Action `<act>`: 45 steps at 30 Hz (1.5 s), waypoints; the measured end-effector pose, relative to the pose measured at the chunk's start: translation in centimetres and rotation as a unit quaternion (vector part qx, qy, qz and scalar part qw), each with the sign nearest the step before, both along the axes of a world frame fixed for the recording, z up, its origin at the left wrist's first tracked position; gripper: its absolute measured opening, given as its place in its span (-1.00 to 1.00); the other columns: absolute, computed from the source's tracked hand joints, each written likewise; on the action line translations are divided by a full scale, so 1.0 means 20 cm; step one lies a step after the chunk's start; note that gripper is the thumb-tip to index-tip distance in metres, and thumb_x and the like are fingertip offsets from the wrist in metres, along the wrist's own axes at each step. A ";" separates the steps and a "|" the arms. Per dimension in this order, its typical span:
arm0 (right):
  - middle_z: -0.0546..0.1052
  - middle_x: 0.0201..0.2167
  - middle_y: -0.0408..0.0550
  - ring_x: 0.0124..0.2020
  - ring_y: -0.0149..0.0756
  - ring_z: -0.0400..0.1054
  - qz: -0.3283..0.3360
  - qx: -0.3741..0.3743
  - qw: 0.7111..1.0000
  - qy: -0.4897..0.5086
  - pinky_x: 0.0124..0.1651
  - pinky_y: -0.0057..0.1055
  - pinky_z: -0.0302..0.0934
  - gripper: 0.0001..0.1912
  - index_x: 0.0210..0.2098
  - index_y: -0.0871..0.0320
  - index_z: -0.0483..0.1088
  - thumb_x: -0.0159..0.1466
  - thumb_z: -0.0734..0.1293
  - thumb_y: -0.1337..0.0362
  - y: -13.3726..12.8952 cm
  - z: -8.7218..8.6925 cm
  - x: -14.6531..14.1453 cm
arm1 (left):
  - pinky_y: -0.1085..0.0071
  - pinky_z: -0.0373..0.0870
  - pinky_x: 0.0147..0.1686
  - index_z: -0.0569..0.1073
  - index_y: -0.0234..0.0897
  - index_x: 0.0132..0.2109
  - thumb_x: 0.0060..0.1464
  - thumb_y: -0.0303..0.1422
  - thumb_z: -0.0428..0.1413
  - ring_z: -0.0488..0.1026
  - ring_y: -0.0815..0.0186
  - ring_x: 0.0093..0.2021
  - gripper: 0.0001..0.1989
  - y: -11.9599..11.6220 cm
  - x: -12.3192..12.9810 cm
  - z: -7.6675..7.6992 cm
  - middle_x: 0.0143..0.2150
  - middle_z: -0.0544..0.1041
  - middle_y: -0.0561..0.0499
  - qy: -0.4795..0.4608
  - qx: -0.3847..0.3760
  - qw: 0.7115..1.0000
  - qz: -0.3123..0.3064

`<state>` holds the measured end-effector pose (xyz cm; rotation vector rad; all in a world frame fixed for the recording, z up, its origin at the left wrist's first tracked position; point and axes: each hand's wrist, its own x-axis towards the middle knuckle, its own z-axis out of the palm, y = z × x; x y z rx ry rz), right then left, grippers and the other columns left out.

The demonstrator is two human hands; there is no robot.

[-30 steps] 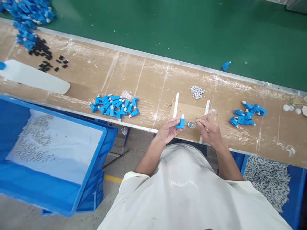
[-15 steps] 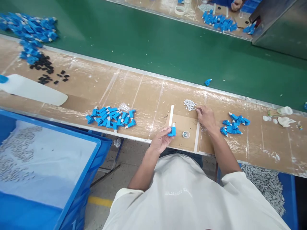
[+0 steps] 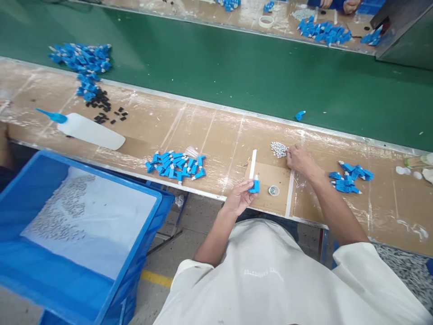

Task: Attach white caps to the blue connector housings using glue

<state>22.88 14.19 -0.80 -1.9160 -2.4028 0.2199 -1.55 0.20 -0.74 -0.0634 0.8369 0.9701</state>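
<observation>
My left hand (image 3: 239, 197) is closed on a small blue plastic part (image 3: 254, 186) with a white tip, above the near edge of the bench. My right hand (image 3: 299, 159) rests at the right side of a little pile of grey-white pieces (image 3: 279, 149). Its fingers are bent together, and whatever they hold, if anything, is hidden. Between the hands lies a cardboard sheet (image 3: 270, 174) with a white strip (image 3: 253, 163) on it. A small round cup (image 3: 274, 190) with shiny contents stands there.
Heaps of blue parts lie left (image 3: 176, 165) and right (image 3: 352, 177) of me. A white bottle (image 3: 91, 131) with a blue nozzle lies near black pieces (image 3: 101, 106). A green belt (image 3: 203, 63) runs behind. A blue crate (image 3: 154, 212) stands at left. Another person's hands (image 3: 352, 5) show at top.
The camera view has swung left, so everything appears farther right. My left hand still holds the blue part. My right hand stays by the pile, its fingers more curled in.
</observation>
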 end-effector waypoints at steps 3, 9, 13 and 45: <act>0.60 -0.34 0.18 -0.28 -0.02 0.47 -0.045 -0.009 0.995 0.086 -0.20 -0.19 0.29 -0.82 -0.38 0.20 0.47 0.28 0.26 0.32 -0.04 0.08 0.01 | 0.58 0.50 -0.46 0.55 -0.37 -0.24 0.01 -0.55 0.29 0.52 0.44 -0.47 -0.87 0.00 0.00 0.01 -0.40 0.59 0.03 0.000 0.001 1.000 0.006; 0.57 -0.54 -0.06 -0.54 -0.22 0.48 -0.080 -0.096 0.890 0.438 -0.42 -0.27 0.43 -0.61 -0.42 0.10 0.49 0.14 0.46 -0.11 -0.28 0.15 -0.01 | 0.57 0.50 -0.43 0.56 -0.39 -0.25 0.00 -0.52 0.33 0.52 0.44 -0.47 -0.86 0.03 0.03 0.03 -0.41 0.58 0.02 -0.025 0.030 0.999 -0.004; 0.59 -0.56 -0.07 -0.57 -0.20 0.52 -0.057 -0.147 0.838 0.522 -0.50 -0.29 0.49 -0.53 -0.44 0.07 0.54 -0.04 0.59 -0.18 -0.41 0.15 -0.06 | 0.56 0.47 -0.43 0.58 -0.42 -0.25 0.03 -0.54 0.30 0.53 0.44 -0.45 -0.90 0.06 0.05 0.03 -0.40 0.57 0.01 -0.034 0.049 0.998 -0.005; 0.59 -0.53 -0.12 -0.54 -0.38 0.48 -0.107 -0.168 0.693 0.693 -0.48 -0.48 0.42 -0.63 -0.39 0.13 0.56 0.02 0.63 0.01 -0.65 0.29 -0.30 | 0.53 0.41 -0.41 0.57 -0.38 -0.23 -0.18 -0.35 0.46 0.48 0.44 -0.44 -0.65 0.00 0.09 0.14 -0.37 0.58 0.00 -0.036 0.151 0.986 -0.058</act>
